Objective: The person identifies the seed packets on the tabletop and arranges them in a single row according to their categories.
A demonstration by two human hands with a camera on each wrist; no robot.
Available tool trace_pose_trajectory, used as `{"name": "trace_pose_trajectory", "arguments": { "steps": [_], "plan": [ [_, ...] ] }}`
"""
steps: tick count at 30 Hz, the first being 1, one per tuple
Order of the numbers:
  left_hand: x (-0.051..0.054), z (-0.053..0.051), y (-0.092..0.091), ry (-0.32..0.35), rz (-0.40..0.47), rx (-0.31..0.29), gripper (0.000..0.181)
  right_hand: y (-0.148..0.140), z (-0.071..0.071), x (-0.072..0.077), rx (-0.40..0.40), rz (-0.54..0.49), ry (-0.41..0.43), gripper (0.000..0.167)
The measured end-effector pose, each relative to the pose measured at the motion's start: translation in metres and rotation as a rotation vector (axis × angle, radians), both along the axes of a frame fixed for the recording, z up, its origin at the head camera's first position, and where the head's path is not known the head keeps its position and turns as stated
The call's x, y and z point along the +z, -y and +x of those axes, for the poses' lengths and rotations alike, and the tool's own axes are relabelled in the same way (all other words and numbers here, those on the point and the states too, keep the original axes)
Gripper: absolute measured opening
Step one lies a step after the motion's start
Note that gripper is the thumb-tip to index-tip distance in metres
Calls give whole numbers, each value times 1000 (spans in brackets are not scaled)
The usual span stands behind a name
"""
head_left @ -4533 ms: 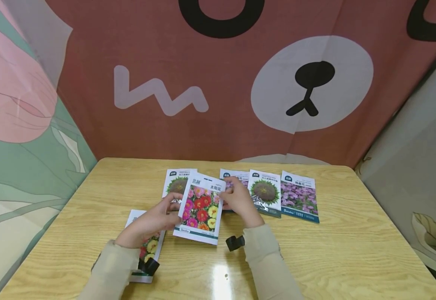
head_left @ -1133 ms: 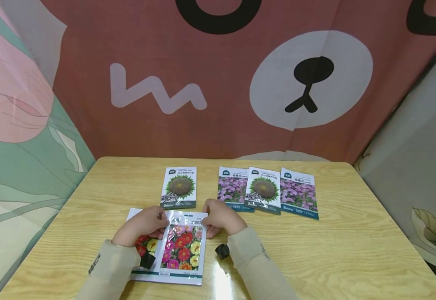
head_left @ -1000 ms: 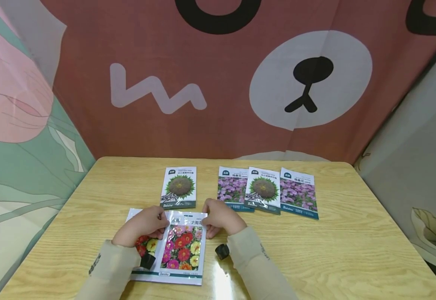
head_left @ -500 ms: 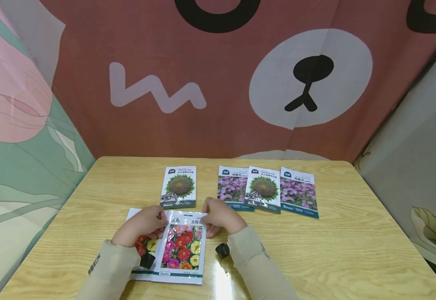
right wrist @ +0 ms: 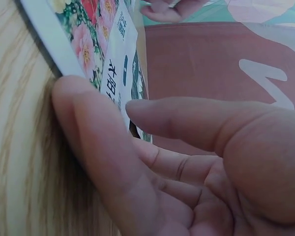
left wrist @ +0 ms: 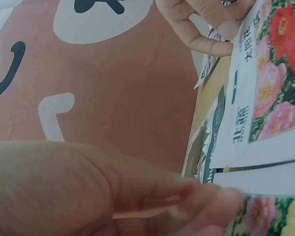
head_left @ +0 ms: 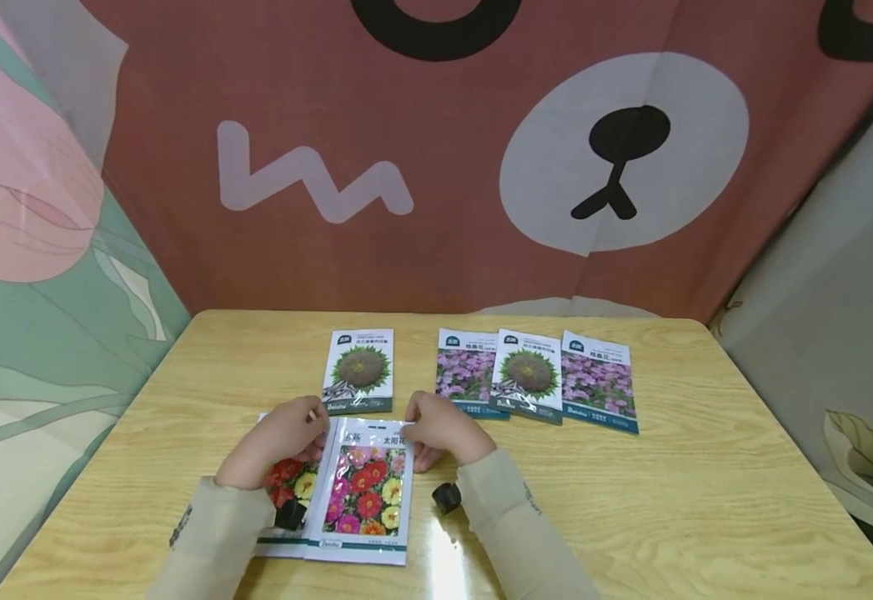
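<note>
In the head view, two seed packets with red, pink and yellow flowers lie side by side near the table's front. The right-hand flower packet (head_left: 368, 492) meets or slightly overlaps the inner edge of the left-hand flower packet (head_left: 286, 546); which, I cannot tell. My right hand (head_left: 447, 429) pinches the right packet's upper right corner between thumb and index finger. Above the left packet is my left hand (head_left: 282, 437), its fingers loosely bent near that packet's upper right corner. It grips nothing that I can see, and it covers part of the packet.
Behind them lies a sunflower seed packet (head_left: 359, 371). Further right, another sunflower packet (head_left: 528, 375) overlaps a purple-flower packet (head_left: 462, 375) and adjoins a second purple-flower packet (head_left: 599, 383). The wooden table (head_left: 669, 517) ends at a printed cloth backdrop (head_left: 444, 267).
The right flower packet, held up in both hands at first, came down beside the left one. Since half a second ago, my left hand has shifted slightly left off its edge; the right has stayed.
</note>
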State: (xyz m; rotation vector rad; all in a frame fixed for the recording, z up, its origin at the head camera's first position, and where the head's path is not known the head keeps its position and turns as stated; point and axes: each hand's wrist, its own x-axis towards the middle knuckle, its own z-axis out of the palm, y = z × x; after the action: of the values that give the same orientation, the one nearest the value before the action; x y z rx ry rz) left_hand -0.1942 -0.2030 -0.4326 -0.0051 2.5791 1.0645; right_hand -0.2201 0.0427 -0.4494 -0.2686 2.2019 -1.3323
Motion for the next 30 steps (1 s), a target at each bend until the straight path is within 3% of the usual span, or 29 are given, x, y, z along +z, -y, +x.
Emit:
{"name": "trace_pose_trajectory", "arguments": {
  "steps": [4, 8, 15, 23, 26, 30],
  "plan": [
    [4, -6, 1, -91, -8, 28, 19, -5, -5, 3, -10, -3, -1, 9],
    [5, -11, 1, -119, 29, 86, 26, -8, -7, 5, -20, 22, -33, 9],
    [-6, -15, 5, -318, 94, 82, 33, -6, -8, 4, -54, 59, -170, 9],
    [-10, -19, 11, -255, 335, 164, 63, -1, -14, 1, -170, -61, -313, 38],
    [-10, -22, 12, -210, 395, 217, 69, 0, -16, 0, -206, -117, -292, 42],
    [-12, -24, 12, -164, 449, 244, 71, 3, -19, -4, -237, -187, -244, 45]
  ]
}}
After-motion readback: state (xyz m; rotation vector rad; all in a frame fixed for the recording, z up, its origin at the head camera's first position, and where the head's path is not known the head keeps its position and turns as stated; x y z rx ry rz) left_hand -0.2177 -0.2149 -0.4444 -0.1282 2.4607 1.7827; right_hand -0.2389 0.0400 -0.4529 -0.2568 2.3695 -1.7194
